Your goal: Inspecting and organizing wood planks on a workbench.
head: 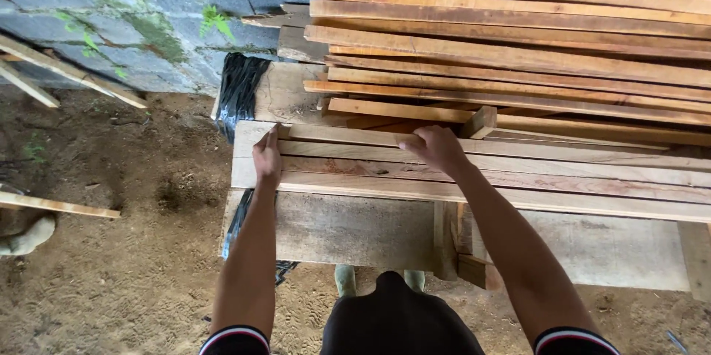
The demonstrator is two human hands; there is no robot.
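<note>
Two bare hands rest on the same thin wooden slat (355, 135), which lies flat on top of the front planks (518, 177) of a rough wooden bench (355, 229). The left hand (267, 156) curls over the slat's near end, fingers closed around it; the right hand (438, 147) presses down further along, fingers bent over its far edge. Behind them rises a tall stack of slats (518, 44). Black plastic sheeting (241, 92) hangs at the bench's left, beside a stone wall (133, 7)
</note>
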